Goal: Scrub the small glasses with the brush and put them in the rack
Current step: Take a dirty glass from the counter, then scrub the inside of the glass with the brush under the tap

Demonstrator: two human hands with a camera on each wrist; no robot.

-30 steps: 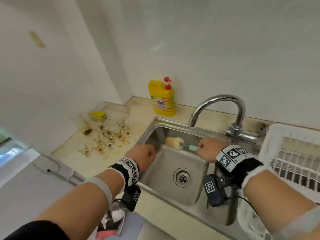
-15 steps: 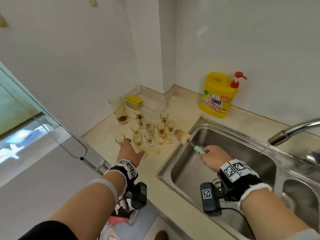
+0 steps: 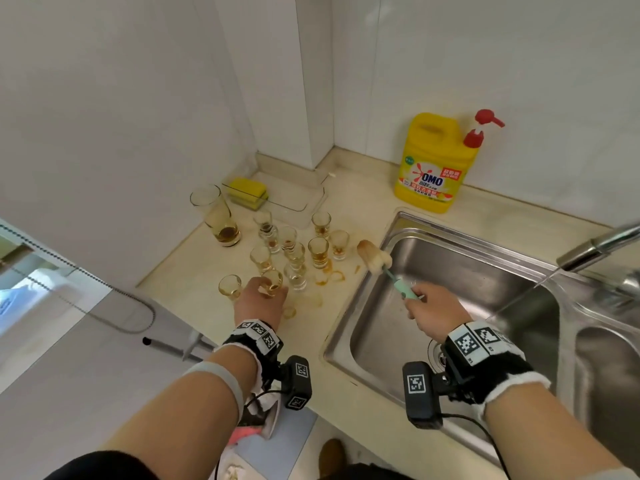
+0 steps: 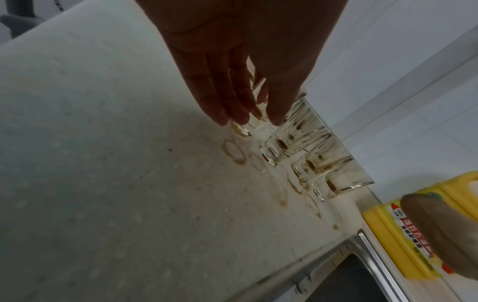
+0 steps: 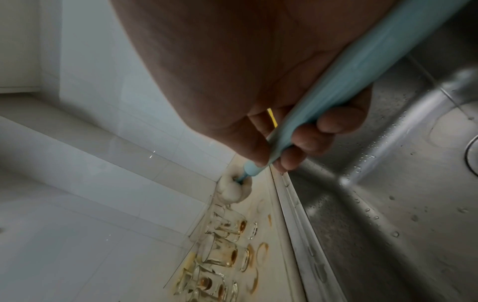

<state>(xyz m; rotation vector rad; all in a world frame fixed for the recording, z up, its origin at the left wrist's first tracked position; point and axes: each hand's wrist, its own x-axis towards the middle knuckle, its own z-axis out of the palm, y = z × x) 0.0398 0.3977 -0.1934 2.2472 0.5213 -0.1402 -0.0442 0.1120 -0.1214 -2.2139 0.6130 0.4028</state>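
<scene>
1. nearest, both forearms reach in from the bottom edge, each wrist wearing a black band with printed markers and a small camera.
2. the left hand [image 3: 260,304] is over the counter [image 3: 194,292] at the near edge of the small glasses [image 3: 294,251]. in the left wrist view its fingers [image 4: 227,98] are straight and pressed together, the thumb set a little apart from them, and a glass [image 3: 272,281] sits between thumb and fingers. i cannot tell whether the tips touch it.
3. the right hand [image 3: 431,315] is over the near left part of the sink [image 3: 450,271]. its fingers [image 5: 308,141] are curled round the pale blue handle of the brush [image 3: 388,268], with the thumb on the other side.
4. the brush slants up and to the left; its cream head [image 3: 374,258] is above the sink's left rim, just right of the glasses and apart from them.
5. the glasses stand upright in a loose cluster on the counter left of the sink, most with brown dregs at the bottom. one glass [image 3: 230,286] stands alone just left of the left hand.
6. brown ring stains [image 3: 329,277] mark the counter between the cluster and the sink.
7. at the right edge a tap [image 3: 599,245] sends a thin stream down into the sink.
8. farther left, a tall glass [image 3: 215,214] with brown dregs stands near the wall.
9. behind the cluster a clear tray [image 3: 298,202] holds a yellow sponge [image 3: 248,190].
10. farthest, a yellow soap jug [image 3: 433,164] with a red pump stands against the back wall, beyond the sink's far left corner.
11. the rack is not in view.
</scene>
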